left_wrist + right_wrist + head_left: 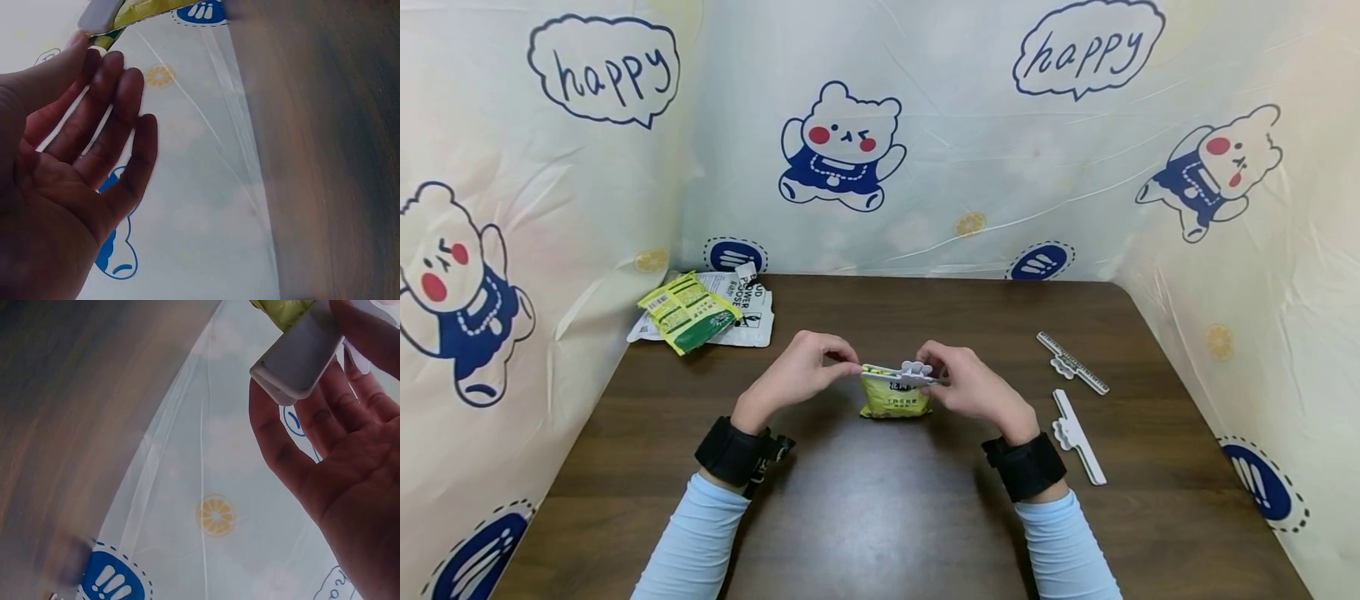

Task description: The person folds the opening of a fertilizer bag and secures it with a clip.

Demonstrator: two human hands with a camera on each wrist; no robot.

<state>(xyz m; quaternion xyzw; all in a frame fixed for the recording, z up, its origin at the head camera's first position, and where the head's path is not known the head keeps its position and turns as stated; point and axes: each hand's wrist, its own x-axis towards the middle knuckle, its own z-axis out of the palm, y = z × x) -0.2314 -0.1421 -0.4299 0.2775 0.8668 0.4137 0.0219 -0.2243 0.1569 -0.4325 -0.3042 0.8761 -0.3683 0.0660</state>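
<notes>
A small yellow-green snack bag (pixel 895 403) stands near the middle of the table, its top edge in a white bag-sealing clip (pixel 883 375) with a flower-shaped tab. My left hand (pixel 802 371) pinches the bag's upper left corner between thumb and index finger, beside the clip's end. In the left wrist view, the other fingers of the left hand (pixel 81 150) are loosely bent and touch nothing. At the opposite end, my right hand (pixel 973 385) grips the clip near its tab. The right wrist view shows thumb and fingers around the clip (pixel 300 356), with the bag (pixel 284 311) beyond it.
Two more white clips, one ruler-marked (pixel 1078 367) and one plain (pixel 1081 442), lie to the right. At the back left, a green-yellow packet (pixel 691 312) lies on a white packet (pixel 756 321). A printed curtain (pixel 962 167) surrounds the brown table (pixel 865 517).
</notes>
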